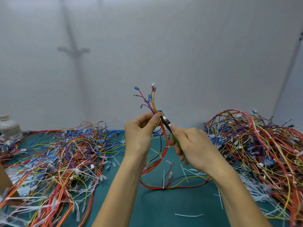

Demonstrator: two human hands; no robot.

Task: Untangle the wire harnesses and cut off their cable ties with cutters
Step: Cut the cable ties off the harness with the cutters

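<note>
Left hand (141,133) pinching a raised wire harness (164,145), right hand (188,145) with green-handled cutters (167,123) against it.

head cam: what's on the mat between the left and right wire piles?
In the head view: green mat with loose cut ties, plus the held harness looping down.

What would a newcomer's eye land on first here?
Probably the harness held up at centre: the left hand pinches its wires while the right hand sets green-handled cutters against them. Next, the two big tangled wire piles, one at left and one at right. Cut white ties litter the green mat between them.
</note>
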